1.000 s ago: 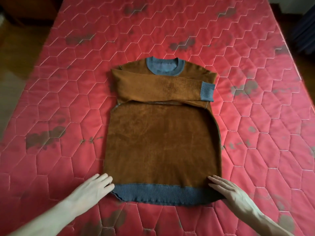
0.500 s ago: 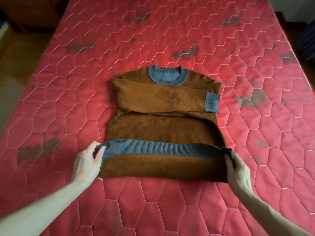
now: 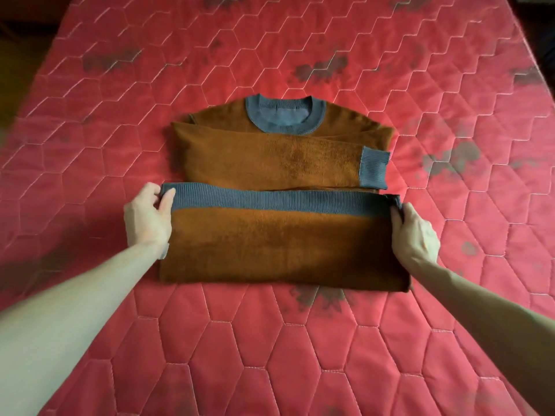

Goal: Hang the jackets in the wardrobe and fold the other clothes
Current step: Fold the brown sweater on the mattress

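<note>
so the biggest thing here is the bed [image 3: 390, 340], covered in a red quilted mattress top with a hexagon stitch pattern and a bunch of dark blotchy patches scattered over it, it pretty much fills the whole view. a strip of dark floor shows along the left edge and something dark sits off the right edge, too blurry to say what. nothing lies on the bed near the sweater, so nothing's in the way of either arm. the brown sweater [image 3: 285, 250] lies about in the middle of the bed, neck end pointing away from the person, with its grey ribbed collar [image 3: 285, 115] at the far end. one sleeve is folded flat across the chest and its grey cuff [image 3: 374, 168] ends near the right edge of the body. the bottom part is doubled up over itself, so the grey ribbed hem [image 3: 270, 201] runs straight across just below that folded sleeve. both bare forearms reach in from the bottom corners. the left hand [image 3: 148, 219] pinches the left end of the hem, thumb on top and fingers curled around the edge. the right hand [image 3: 413, 232] grips the right end of the hem the same way, fingers wrapped under the corner.
</note>
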A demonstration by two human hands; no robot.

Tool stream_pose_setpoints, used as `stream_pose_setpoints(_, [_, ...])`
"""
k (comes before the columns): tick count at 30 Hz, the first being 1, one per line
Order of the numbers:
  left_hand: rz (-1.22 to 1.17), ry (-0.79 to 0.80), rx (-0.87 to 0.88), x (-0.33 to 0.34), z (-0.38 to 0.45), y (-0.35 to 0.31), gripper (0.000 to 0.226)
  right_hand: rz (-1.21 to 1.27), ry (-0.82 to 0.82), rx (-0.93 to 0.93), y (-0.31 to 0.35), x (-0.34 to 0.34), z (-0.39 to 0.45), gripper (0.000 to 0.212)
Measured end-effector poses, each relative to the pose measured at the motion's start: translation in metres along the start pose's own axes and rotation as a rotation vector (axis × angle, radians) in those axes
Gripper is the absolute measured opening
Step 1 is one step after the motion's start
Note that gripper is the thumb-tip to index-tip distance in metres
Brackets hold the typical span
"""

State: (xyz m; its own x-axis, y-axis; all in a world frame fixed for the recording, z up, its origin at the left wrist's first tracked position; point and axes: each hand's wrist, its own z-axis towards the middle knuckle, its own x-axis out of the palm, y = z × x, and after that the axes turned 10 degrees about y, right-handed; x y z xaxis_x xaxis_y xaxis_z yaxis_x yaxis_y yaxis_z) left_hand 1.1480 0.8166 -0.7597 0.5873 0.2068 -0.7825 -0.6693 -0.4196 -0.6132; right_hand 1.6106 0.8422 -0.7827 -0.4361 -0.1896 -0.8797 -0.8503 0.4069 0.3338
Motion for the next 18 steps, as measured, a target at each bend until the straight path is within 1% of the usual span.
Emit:
stream_pose_setpoints(2, [0.070, -0.027, -0.082, 0.007, 0.001, -0.002, 0.019, -0.009, 0.015, 0.043, -0.002, 0.007, 0.006, 0.029])
stream_pose_setpoints(3, [0.140, -0.058, -0.091, 0.009, -0.003, -0.002, 0.019, 0.005, 0.015, 0.079, -0.002, 0.010, 0.006, 0.029])
stream_pose_setpoints(4, [0.240, -0.081, -0.042, 0.010, -0.011, -0.002, 0.021, 0.028, 0.002, 0.104, -0.002, 0.012, 0.006, 0.032])
stream_pose_setpoints(5, [0.347, -0.078, 0.068, 0.012, -0.019, -0.001, 0.025, 0.043, -0.029, 0.102, -0.002, 0.014, 0.005, 0.040])
stream_pose_setpoints(6, [0.434, -0.025, 0.219, 0.014, -0.031, -0.001, 0.031, 0.040, -0.076, 0.070, -0.003, 0.015, 0.001, 0.047])
stream_pose_setpoints(7, [0.494, 0.076, 0.381, 0.018, -0.042, -0.001, 0.038, 0.022, -0.132, 0.003, -0.002, 0.015, -0.004, 0.052])
stream_pose_setpoints(8, [0.543, 0.211, 0.536, 0.021, -0.052, 0.002, 0.048, -0.009, -0.175, -0.106, -0.002, 0.016, -0.009, 0.054])
stream_pose_setpoints(10, [0.705, 0.498, 0.785, 0.028, -0.068, 0.013, 0.068, -0.115, -0.182, -0.425, -0.002, 0.018, -0.019, 0.053])
stream_pose_setpoints(11, [0.802, 0.609, 0.858, 0.031, -0.073, 0.020, 0.077, -0.181, -0.149, -0.597, -0.005, 0.021, -0.022, 0.052])
stream_pose_setpoints(12, [0.875, 0.674, 0.886, 0.033, -0.076, 0.025, 0.085, -0.264, -0.088, -0.728, -0.011, 0.026, -0.024, 0.055])
stream_pose_setpoints(13, [0.912, 0.701, 0.871, 0.034, -0.077, 0.030, 0.091, -0.362, -0.010, -0.797, -0.017, 0.029, -0.027, 0.062])
stream_pose_setpoints(14, [0.932, 0.695, 0.838, 0.034, -0.076, 0.033, 0.098, -0.453, 0.069, -0.806, -0.026, 0.033, -0.028, 0.072])
stream_pose_setpoints(15, [0.954, 0.674, 0.811, 0.033, -0.074, 0.036, 0.105, -0.519, 0.126, -0.774, -0.035, 0.037, -0.030, 0.080])
stream_pose_setpoints(16, [0.990, 0.651, 0.784, 0.031, -0.070, 0.039, 0.111, -0.554, 0.147, -0.724, -0.041, 0.040, -0.031, 0.086])
stream_pose_setpoints(18, [1.071, 0.611, 0.719, 0.027, -0.066, 0.044, 0.118, -0.551, 0.143, -0.635, -0.048, 0.041, -0.032, 0.093])
